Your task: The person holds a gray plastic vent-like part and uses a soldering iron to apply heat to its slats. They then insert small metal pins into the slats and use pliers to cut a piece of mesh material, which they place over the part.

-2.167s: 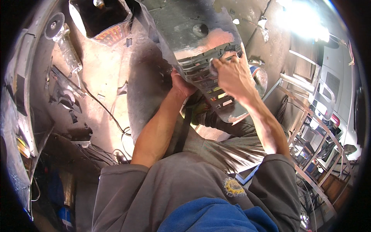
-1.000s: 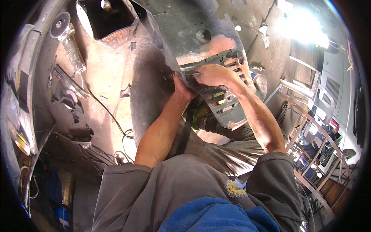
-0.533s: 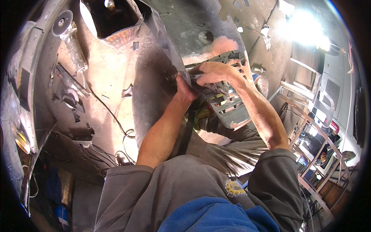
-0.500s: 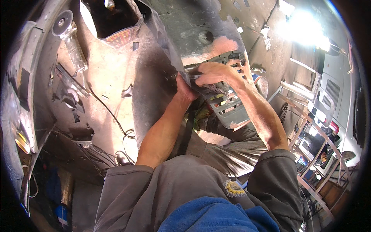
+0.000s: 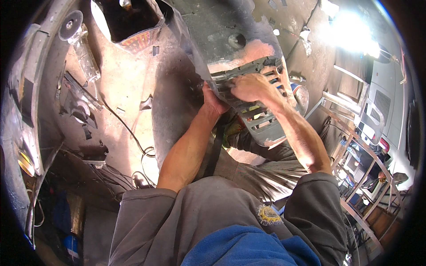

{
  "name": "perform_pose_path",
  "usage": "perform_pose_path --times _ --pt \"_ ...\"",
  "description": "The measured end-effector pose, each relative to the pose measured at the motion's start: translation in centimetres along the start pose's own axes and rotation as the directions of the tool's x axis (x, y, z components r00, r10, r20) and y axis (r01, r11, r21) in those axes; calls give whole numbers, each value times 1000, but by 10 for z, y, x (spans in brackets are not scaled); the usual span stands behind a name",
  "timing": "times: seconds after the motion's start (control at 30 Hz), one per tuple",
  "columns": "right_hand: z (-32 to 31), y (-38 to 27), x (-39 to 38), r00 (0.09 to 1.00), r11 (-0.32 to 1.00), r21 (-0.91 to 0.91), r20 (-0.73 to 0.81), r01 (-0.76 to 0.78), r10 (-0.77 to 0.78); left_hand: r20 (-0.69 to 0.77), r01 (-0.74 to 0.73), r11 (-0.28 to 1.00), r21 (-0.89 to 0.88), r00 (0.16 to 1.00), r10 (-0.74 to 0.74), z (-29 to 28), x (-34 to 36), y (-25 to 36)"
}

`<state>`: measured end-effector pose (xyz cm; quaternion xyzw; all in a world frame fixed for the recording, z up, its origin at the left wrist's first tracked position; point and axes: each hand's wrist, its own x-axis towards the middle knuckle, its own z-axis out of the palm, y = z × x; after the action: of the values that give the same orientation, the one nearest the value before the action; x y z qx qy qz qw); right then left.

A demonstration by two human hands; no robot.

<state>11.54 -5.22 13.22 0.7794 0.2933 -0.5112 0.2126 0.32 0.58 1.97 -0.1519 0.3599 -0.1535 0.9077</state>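
Observation:
A large grey panel, apparently a car bumper (image 5: 202, 26), lies in front of me, with a pinkish filler patch (image 5: 257, 49) and a slotted grille (image 5: 266, 128) at its near end. My left hand (image 5: 214, 99) grips the panel's near left edge, thumb on the outer side; its other fingers are hidden behind the edge. Over the grille's upper slats rests my right hand (image 5: 250, 88), its fingers curled down against them. Whatever those fingers may hold is hidden under the hand.
An angle grinder (image 5: 82, 48) lies on the floor at left, its cable (image 5: 126, 126) looping nearby. An open bag (image 5: 137, 37) stands at the far left. Dark scraps (image 5: 146, 103) are scattered about. At right are a metal frame (image 5: 355, 146), a tin can (image 5: 301, 97) and a bright lamp (image 5: 353, 33).
My right hand has shifted slightly right and down over the grille, its fingers now more tucked in; more of the upper slats shows. My left hand keeps its hold on the edge.

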Motion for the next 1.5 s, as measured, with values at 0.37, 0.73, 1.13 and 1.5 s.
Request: perform_pose_path --times 0.37,0.73,1.13,1.5 --pt "-9 -3 -17 967 999 25 -250 -44 49 38 -25 999 -32 999 26 14 -10 3" --pt "-25 2 8 994 993 -78 -80 -84 78 -9 -49 997 -54 999 48 21 -14 6" --pt "1 -5 50 892 955 36 -371 293 -260 4 -41 998 -42 999 41 16 -9 7" --pt "-24 -19 36 947 972 -42 -221 230 -234 7 -23 997 -74 1000 23 14 -10 10"
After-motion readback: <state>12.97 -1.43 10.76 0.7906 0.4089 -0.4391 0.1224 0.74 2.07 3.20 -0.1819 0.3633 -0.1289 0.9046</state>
